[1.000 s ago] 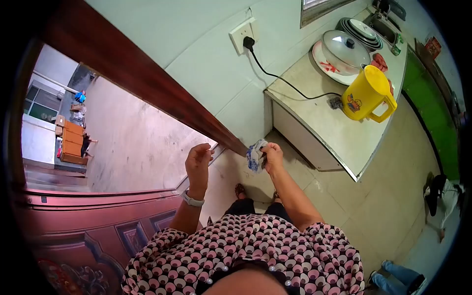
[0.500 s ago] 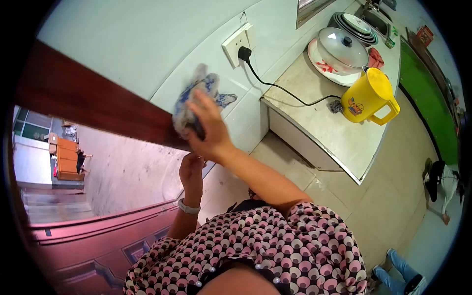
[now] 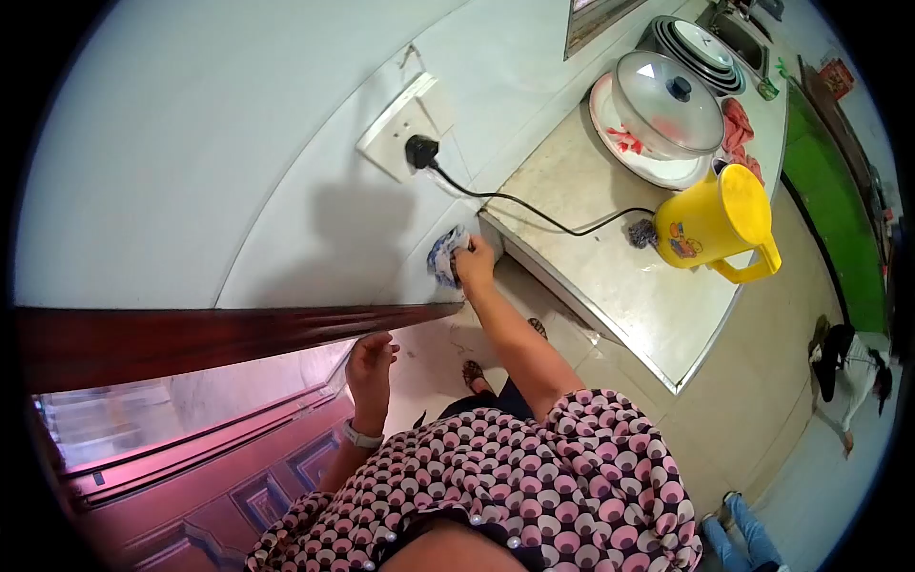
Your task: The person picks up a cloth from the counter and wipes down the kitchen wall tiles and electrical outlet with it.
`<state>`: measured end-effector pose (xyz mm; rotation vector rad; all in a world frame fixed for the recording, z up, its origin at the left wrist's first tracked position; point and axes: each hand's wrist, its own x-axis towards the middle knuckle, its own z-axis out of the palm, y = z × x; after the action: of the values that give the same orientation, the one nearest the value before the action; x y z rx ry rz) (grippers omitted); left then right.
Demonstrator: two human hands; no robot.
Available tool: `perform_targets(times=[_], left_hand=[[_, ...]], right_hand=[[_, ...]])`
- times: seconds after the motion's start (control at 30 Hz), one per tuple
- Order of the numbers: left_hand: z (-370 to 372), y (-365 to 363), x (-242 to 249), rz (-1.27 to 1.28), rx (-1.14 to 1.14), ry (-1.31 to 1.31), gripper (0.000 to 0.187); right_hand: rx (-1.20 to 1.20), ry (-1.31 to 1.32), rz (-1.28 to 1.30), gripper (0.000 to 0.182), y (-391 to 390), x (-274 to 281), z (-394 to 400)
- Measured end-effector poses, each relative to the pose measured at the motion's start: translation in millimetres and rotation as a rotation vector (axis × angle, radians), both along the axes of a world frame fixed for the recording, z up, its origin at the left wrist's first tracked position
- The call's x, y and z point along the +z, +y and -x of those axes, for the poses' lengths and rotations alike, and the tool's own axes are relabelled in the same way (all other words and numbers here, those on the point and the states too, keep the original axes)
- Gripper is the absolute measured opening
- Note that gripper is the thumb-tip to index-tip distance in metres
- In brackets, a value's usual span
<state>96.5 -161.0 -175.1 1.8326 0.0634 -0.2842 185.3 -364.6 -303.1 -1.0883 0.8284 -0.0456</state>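
Note:
My right hand (image 3: 475,264) is closed on a bunched blue-and-white cloth (image 3: 445,255) and presses it to the white wall (image 3: 315,238), low down beside the counter's near corner. Part of the cloth is covered by my fingers. My left hand (image 3: 370,367), with a pale band on the wrist, is raised just below the dark red wooden door frame (image 3: 219,338). Its fingers are loosely bent and slightly apart, and I see nothing in them. Above the cloth, a wall socket (image 3: 386,129) holds a black plug (image 3: 420,152).
A black cord (image 3: 543,225) runs from the plug across the counter (image 3: 581,191) towards a yellow jug (image 3: 710,219). Behind stand a lidded glass pot (image 3: 658,105) on a plate and stacked bowls. A pink door (image 3: 229,477) is at lower left. Someone's jeans-clad legs (image 3: 743,543) show lower right.
My right hand has moved the cloth right and down, from beside the door frame to the wall by the counter. My view has turned, so the frame now looks nearly level.

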Motion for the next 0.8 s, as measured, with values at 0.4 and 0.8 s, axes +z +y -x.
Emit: perform_targets(times=[0.4, 0.8], left_hand=[[-25.9, -105.2, 4.4, 0.061, -0.006, -0.186, 0.020], [-30.2, -53.3, 17.1, 0.652, 0.607, 0.263, 0.032]], right_hand=[[-0.224, -0.623, -0.324, 0.029, -150.6, 139.9, 67.6], [-0.196, -0.308, -0.942, 0.025, -184.4, 61.8, -75.5]])
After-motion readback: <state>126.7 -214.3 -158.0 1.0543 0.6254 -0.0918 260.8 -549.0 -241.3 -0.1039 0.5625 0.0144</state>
